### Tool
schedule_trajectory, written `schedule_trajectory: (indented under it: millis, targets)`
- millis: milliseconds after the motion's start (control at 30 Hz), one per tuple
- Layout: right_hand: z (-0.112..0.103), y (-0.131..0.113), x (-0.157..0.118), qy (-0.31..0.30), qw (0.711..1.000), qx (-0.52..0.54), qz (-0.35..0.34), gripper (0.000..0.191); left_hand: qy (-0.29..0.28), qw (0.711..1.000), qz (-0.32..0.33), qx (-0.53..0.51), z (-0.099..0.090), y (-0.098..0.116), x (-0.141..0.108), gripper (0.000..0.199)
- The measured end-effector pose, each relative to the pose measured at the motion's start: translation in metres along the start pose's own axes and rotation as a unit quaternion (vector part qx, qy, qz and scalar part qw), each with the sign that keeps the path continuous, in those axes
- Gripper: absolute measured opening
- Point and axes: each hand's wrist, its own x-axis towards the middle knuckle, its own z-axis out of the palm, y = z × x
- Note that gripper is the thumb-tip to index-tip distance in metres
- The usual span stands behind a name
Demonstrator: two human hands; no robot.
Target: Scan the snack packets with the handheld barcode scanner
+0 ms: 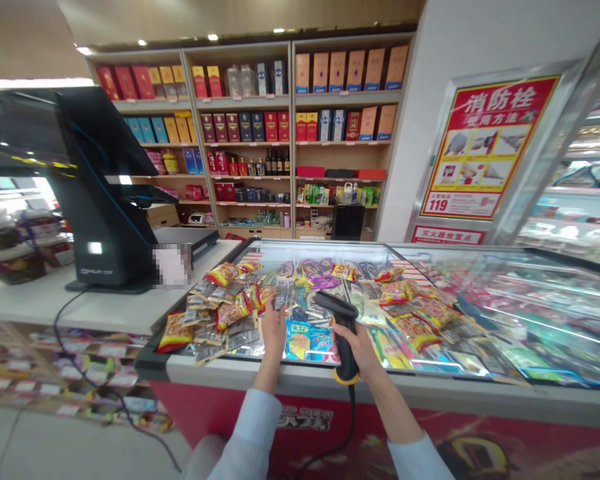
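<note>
Scanning, prob., w/ L hand (274,328) pinching a small pack (283,291) & R hand (364,350) wrapped round the scanner (347,343); next move prob. needs a steady aim.

Wooden shelving (293,87) in three bays fills the upper middle of the frame, small bright lights (213,37) above it. At upper right, a pale wall (433,53) bears a framed red poster (490,150). A white counter (25,307) stands at left, grey floor (10,447) at lower left.

left grip (274,331): packet (283,292) | right grip (364,350): scanner (347,325) | snack packs (233,312): on freezer (220,369)
</note>
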Motion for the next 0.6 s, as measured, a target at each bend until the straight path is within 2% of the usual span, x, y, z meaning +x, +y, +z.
schedule_trajectory:
  millis: [300, 600]
  targets:
    - [-0.005, -0.0041, 0.0051, 0.002, 1.0, -0.014, 0.003, 0.028, 0.029, 0.999, 0.017, 0.005, 0.0014, -0.0005, -0.0018, 0.045]
    - [-0.0087, -0.0078, 0.0054, -0.021, 1.0, -0.014, 0.009, 0.028, 0.048, 0.998, 0.028, 0.015, -0.0003, 0.0014, -0.0029, 0.044]
